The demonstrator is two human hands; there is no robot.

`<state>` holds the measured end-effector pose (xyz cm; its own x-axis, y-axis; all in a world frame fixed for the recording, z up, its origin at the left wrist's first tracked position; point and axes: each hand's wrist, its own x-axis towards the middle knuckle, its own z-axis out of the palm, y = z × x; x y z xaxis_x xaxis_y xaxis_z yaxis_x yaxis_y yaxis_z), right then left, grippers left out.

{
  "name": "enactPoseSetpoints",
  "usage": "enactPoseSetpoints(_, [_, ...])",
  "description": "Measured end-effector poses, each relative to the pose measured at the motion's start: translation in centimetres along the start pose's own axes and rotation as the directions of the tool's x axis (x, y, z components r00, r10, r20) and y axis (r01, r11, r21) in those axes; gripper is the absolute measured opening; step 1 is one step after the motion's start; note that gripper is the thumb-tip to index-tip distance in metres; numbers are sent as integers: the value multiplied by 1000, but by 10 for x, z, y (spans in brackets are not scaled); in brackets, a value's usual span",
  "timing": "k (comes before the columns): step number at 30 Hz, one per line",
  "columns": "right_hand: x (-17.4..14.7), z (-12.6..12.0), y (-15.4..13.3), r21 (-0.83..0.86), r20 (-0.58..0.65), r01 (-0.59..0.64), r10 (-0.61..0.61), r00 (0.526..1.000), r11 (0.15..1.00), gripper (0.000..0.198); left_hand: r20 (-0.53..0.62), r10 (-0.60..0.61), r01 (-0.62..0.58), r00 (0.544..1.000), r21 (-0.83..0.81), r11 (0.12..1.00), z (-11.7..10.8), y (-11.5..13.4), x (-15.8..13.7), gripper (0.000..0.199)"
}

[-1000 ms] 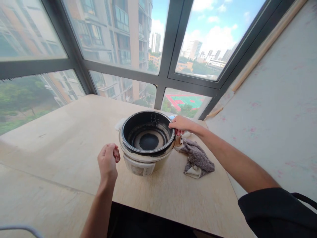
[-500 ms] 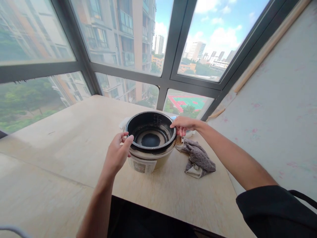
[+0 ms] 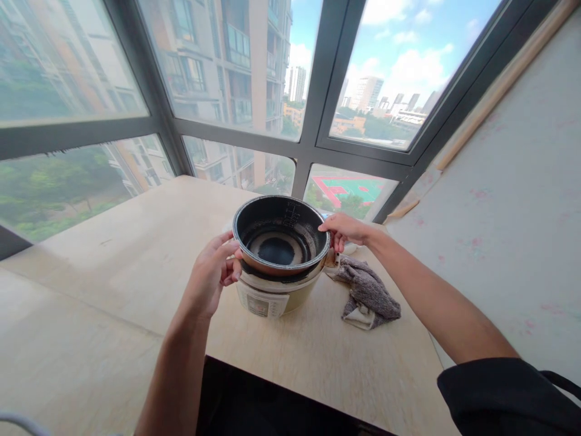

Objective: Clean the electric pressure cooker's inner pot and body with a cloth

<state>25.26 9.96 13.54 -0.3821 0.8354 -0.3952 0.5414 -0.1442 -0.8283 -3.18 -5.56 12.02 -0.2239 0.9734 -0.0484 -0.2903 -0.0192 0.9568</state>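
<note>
While both of your hands gripped its rim, the inner pot [image 3: 281, 239] sat partly raised out of the rice cooker base [image 3: 272, 292], its copper-coloured outer wall showing above the base's cream rim. Your left hand [image 3: 213, 272] was clamped on the near-left side of the pot rim, thumb on top, fingers curled under. Your right hand [image 3: 344, 230] was clamped on the far-right side of the rim, fingers over the edge. The pot looked roughly level, maybe tipped slightly toward you; couldn't tell for sure. Inside the pot was dark coating with a paler ring around a dark centre, and level markings were on the far inner wall. The cooker base stood on the plywood tabletop [image 3: 136, 272], with a control panel label facing you below the pot. Just right of the base lay a crumpled grey cloth [image 3: 370, 293], touching or nearly touching the base's side; your right forearm passed above it. A small white object [image 3: 350, 247] showed behind your right hand, mostly hidden. Behind the pot ran the dark window frame [image 3: 313, 145], with high-rise buildings and a green-and-red sports court beyond the glass. Right of the pot stood a pale wall [image 3: 508, 200].
</note>
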Motion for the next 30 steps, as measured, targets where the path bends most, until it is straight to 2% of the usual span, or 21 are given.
enactPoseSetpoints(3, [-10, -5, -6, 33, -32, 34, -33, 999, 999, 24, -30, 71, -70, 997, 19, 997, 12, 9, -4, 60])
enactPoseSetpoints(7, [-33, -18, -19, 68, -118, 94, -86, 989, 993, 26, -12, 189, -188, 982, 4, 982, 31, 25, -15, 59])
enactPoseSetpoints(12, [-75, -43, -30, 72, -280, 193, -166, 946, 979, 32, 41, 286, -282, 958, -73, 957, 58, 41, -33, 56])
enactPoseSetpoints(15, [-111, -58, -26, 71, -383, 228, -184, 905, 971, 34, 104, 285, -272, 953, -123, 954, 75, 46, -45, 52])
enactPoseSetpoints(18, [-155, -71, -10, 71, -464, 205, -149, 873, 976, 32, 217, 231, -202, 948, -150, 968, 91, 44, -63, 50])
enactPoseSetpoints(21, [-202, -79, 17, 75, -518, 158, -97, 850, 985, 39, 376, 183, -137, 908, -146, 980, 104, 35, -86, 48])
enactPoseSetpoints(24, [-243, -77, 48, 110, -566, 81, -5, 824, 991, 49, 540, 113, -57, 834, -119, 991, 111, 15, -104, 52])
enactPoseSetpoints(27, [-272, -63, 79, 143, -594, -9, 93, 799, 990, 58, 660, 46, 9, 750, -80, 997, 112, -13, -112, 55])
enactPoseSetpoints(30, [-290, -42, 111, 140, -580, -92, 157, 799, 986, 64, 698, -27, 45, 715, -8, 999, 109, -47, -120, 44])
